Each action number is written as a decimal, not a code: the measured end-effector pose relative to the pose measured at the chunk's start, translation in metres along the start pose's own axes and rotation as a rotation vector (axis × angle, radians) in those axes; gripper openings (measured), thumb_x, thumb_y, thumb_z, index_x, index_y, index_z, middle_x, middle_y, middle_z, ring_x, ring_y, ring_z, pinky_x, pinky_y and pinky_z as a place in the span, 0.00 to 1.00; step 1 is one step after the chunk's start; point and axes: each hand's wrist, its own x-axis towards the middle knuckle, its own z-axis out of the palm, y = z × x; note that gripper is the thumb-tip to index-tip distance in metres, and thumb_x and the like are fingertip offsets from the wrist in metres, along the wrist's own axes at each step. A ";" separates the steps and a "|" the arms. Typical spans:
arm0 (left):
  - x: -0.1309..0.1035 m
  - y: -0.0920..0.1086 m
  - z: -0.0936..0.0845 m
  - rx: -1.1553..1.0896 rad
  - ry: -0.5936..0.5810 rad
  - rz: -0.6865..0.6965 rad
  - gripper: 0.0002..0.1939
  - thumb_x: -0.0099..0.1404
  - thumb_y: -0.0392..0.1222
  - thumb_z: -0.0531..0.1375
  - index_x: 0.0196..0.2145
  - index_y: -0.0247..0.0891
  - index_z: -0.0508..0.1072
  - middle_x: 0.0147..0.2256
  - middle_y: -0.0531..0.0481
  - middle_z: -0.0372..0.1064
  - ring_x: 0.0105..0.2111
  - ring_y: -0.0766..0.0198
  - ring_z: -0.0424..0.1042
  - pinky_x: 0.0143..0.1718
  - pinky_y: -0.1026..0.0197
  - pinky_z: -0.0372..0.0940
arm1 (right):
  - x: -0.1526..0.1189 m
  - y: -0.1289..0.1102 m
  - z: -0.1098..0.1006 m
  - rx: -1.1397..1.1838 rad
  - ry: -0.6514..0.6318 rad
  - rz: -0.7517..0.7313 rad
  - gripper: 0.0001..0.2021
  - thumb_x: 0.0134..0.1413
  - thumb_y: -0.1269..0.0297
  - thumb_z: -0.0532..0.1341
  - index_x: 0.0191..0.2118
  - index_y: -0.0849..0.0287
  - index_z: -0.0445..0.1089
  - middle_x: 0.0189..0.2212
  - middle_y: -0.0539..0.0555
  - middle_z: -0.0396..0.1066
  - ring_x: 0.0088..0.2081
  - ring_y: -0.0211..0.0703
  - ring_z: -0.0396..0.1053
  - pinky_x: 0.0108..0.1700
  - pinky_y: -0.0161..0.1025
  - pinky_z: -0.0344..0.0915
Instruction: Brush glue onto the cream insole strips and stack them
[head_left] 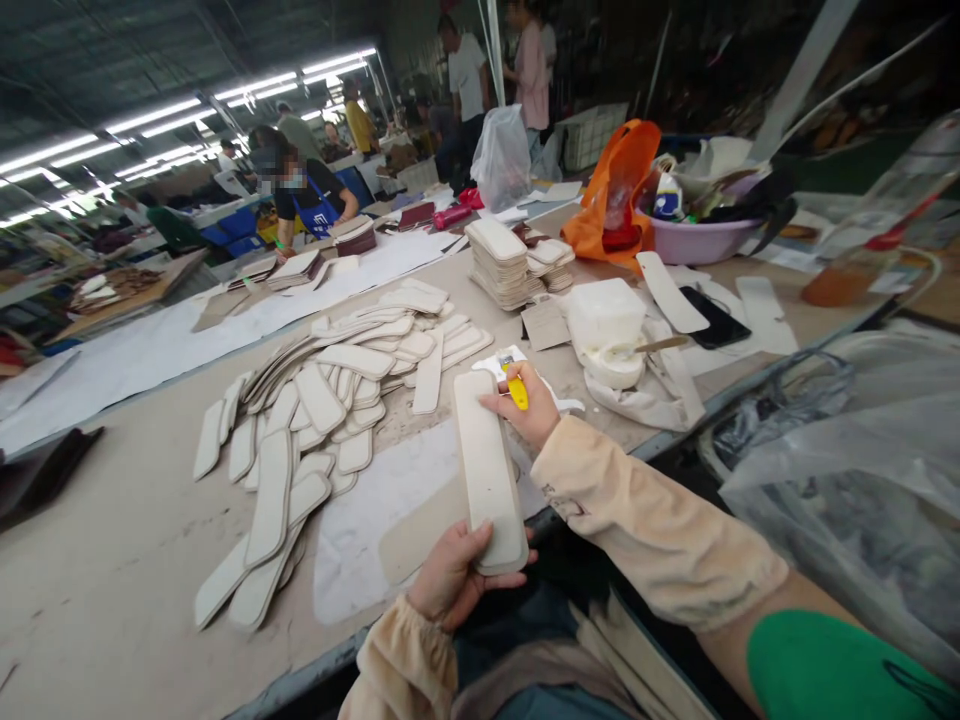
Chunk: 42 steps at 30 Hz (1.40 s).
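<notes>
A long pale panel with rounded corners (489,465) is held upright between both hands above the table's front edge. My left hand (466,570) grips its lower end, thumb on the front face and fingers behind. At the upper right edge of the panel, my right hand (529,405) is closed on a yellow-handled tool (517,386), with the thumb on the panel's face. Left of the hands lies a large loose heap of similar pale panels (360,360). Another flat panel (424,525) rests on a white sheet (352,520) behind my left hand.
Behind the hands stand a stack of panels (499,265), a white tub (616,365) with a stick, a phone (716,318), an orange bag (615,195) and a purple basin (701,238). A person in a blue apron (315,200) works across the table.
</notes>
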 end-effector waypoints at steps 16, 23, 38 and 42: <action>-0.003 -0.007 0.003 0.055 0.049 0.041 0.20 0.58 0.47 0.59 0.44 0.28 0.69 0.42 0.33 0.71 0.38 0.50 0.74 0.30 0.63 0.71 | -0.004 0.000 0.003 0.016 -0.037 0.004 0.22 0.39 0.59 0.67 0.35 0.53 0.51 0.28 0.44 0.63 0.26 0.36 0.64 0.30 0.35 0.63; -0.004 -0.009 0.002 0.049 0.028 0.036 0.20 0.59 0.46 0.59 0.45 0.29 0.67 0.43 0.34 0.71 0.40 0.50 0.74 0.31 0.62 0.71 | -0.006 -0.001 0.003 0.078 -0.069 0.006 0.22 0.39 0.60 0.66 0.35 0.52 0.51 0.27 0.43 0.63 0.26 0.38 0.65 0.31 0.37 0.65; -0.009 -0.005 0.000 -0.081 -0.090 0.002 0.28 0.63 0.55 0.51 0.50 0.29 0.65 0.45 0.32 0.70 0.42 0.47 0.72 0.35 0.56 0.70 | -0.005 -0.001 0.001 0.032 -0.054 0.007 0.23 0.37 0.60 0.67 0.35 0.53 0.51 0.26 0.43 0.62 0.27 0.36 0.63 0.31 0.33 0.61; -0.007 -0.007 0.000 -0.018 -0.060 0.058 0.21 0.61 0.47 0.56 0.47 0.30 0.67 0.42 0.34 0.71 0.39 0.50 0.73 0.31 0.60 0.70 | -0.005 0.000 0.001 0.012 -0.032 -0.005 0.23 0.37 0.60 0.67 0.35 0.53 0.52 0.25 0.43 0.62 0.26 0.35 0.62 0.30 0.33 0.60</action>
